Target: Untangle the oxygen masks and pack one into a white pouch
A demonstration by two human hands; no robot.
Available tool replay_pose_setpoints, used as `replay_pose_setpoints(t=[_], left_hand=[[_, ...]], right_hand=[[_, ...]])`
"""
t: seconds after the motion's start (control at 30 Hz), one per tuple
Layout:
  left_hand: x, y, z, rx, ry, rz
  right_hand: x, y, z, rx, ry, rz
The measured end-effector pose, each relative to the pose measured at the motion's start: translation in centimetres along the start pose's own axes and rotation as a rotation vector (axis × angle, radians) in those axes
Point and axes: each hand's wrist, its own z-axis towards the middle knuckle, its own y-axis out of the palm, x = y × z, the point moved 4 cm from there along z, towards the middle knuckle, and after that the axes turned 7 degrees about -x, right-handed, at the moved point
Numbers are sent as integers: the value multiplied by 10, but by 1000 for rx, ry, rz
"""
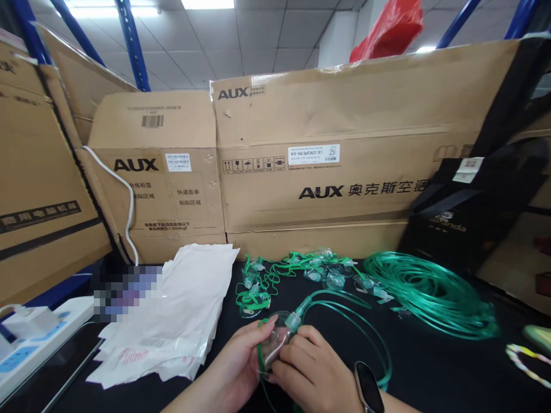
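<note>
Between my hands is a clear oxygen mask (272,347) with a green strap and a pale green connector (293,321). My left hand (245,358) grips its left side, thumb on top. On the other side my right hand (307,364), with a watch (368,385) on the wrist, has its fingers curled against the mask's edge. Green tubing (365,324) runs from the connector, loops right and comes back beside the right wrist. My fingers cover part of the mask.
Behind my hands lie several masks with green straps (329,269). A coil of green tubing (430,292) sits at right. White plastic packets (189,310) are stacked at left, near a power strip (55,332). Cardboard boxes (344,126) wall off the back; a black bag (456,212) leans there.
</note>
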Motion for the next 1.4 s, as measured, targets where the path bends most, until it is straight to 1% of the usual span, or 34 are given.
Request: replay_pose_setpoints(t=[0.1,0.23,0.3,0.4,0.5,0.63,0.73,0.87,0.93,1.03,1.2,1.27,1.4], left_hand=[[1,1,-1,-17,22,-15],[8,2,-3,49,94,-22],[11,4,-4,74,124,-24],[14,5,-5,84,145,-28],[15,7,-6,92,160,-30],[17,11,-8,71,196,-21],[19,16,-10,36,218,0],[20,25,-14,-59,257,44],[20,27,-15,-75,296,80],[18,26,-15,-52,346,125],[16,20,-12,9,390,151],[18,19,-12,15,404,167],[22,16,-12,31,435,221]], right_hand=[[1,-2,0,26,55,51],[5,-2,-2,64,171,167],[7,-1,-4,86,203,225],[11,2,-5,97,224,325],[15,6,-7,134,291,456],[18,10,-9,191,405,656],[19,12,-10,233,446,745],[21,14,-12,283,488,797],[21,16,-14,300,499,817],[21,18,-14,304,498,843],[21,22,-15,249,547,851],[20,23,-16,236,546,853],[20,25,-17,254,533,882]])
